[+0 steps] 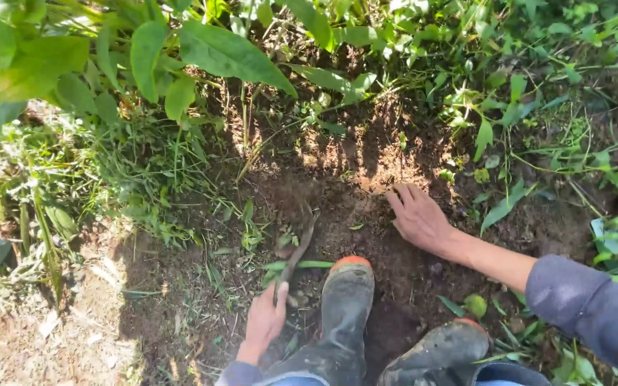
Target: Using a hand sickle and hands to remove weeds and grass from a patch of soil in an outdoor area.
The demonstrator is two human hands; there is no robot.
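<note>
Your left hand grips a curved hand hoe, its blade in the loose soil beside your muddy boot. Your right hand lies open, flat on that soil; a careless stroke risks striking fingers or boot.

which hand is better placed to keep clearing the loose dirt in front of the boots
Right, probably. The right hand lies open, palm down on the loose soil, while the left hand is closed around a curved tool nearer the boot.

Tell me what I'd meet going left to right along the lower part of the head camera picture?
Bare sunlit ground → left hand gripping a curved digging tool → muddy boot with orange toe → second muddy boot → blue sleeve.
</note>
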